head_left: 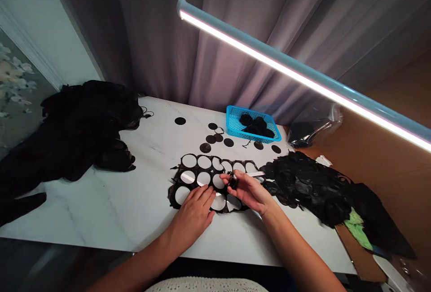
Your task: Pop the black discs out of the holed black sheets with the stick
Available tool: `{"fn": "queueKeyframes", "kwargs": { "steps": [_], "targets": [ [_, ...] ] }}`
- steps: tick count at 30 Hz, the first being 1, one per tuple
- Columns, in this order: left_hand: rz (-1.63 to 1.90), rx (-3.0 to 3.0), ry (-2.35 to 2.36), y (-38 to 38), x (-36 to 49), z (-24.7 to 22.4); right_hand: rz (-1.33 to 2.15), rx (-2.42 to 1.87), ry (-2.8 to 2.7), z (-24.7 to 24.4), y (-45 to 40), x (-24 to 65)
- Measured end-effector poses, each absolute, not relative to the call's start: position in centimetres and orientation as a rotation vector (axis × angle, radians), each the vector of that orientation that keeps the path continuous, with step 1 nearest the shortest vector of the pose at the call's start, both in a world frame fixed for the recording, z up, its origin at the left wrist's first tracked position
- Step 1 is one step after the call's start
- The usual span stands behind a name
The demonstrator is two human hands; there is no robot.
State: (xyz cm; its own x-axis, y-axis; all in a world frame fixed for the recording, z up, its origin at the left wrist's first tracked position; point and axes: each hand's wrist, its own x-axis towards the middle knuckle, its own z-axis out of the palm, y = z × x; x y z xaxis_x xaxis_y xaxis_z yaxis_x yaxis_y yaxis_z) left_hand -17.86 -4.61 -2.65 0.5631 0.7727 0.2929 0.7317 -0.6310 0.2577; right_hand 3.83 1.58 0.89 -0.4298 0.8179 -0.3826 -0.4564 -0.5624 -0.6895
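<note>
White table [114,202] is spanning the frame, with a heap of black cloth [84,134] sprawling over its left side and a ragged black pile [303,184] slanting down toward the lower right. Between them, just below the centre of the frame, a black sheet [211,171] punched with rows of round holes is lying flat. Its long axis is running left to right across the frame, near enough parallel to the table's lower edge; its left end is pointing at the cloth heap, its right end is reaching toward the black pile, and whether the two are touching there I cannot tell. A blue basket [235,132] is sitting above and to the right of the sheet, holding dark round pieces. Both hands are working at the sheet from below: left hand [198,202] is the nearer, resting on its lower middle, fingers stretched out and lying close together; right hand [251,193] is hovering over the right half, thumb and fingertips pinching a small dark scrap [232,180]. Sheet is thus lying under the left fingers and beneath the right ones; hidden whether the scrap is hanging free or joining it. Loose black discs [205,148] are scattering above the sheet, below and left of the basket.
</note>
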Motion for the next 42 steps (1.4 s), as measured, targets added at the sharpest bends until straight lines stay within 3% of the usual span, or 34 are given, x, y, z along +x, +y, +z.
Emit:
{"fn": "queueKeyframes", "kwargs": {
  "steps": [9,14,17,22,29,34,42],
  "targets": [
    [0.533,2.692,1.296,-4.6,-18.0,-2.6,1.888,-0.797,-0.376,3.0,1.7,5.4],
    [0.498,2.714,1.304,-4.6,-17.9,-2.5,1.546,-1.227,-0.800,2.0,3.0,6.6],
    [0.515,2.709,1.307,-4.6,-17.9,-2.6,1.548,-1.352,-0.880,1.0,3.6,7.1],
    [0.543,2.680,1.306,-4.7,-17.9,-2.5,1.901,-1.135,-0.650,0.5,3.2,7.2],
    [0.549,2.696,1.285,-4.7,-17.9,-3.0,1.759,-1.195,-0.795,0.2,2.7,6.5],
    [0.566,2.642,1.279,-4.7,-18.2,-2.8,1.915,-0.971,-0.417,0.4,3.4,7.9],
    [0.368,2.548,1.291,1.6,-15.6,2.3,1.745,-0.675,-0.333,0.9,2.9,10.2]
  ]
}}
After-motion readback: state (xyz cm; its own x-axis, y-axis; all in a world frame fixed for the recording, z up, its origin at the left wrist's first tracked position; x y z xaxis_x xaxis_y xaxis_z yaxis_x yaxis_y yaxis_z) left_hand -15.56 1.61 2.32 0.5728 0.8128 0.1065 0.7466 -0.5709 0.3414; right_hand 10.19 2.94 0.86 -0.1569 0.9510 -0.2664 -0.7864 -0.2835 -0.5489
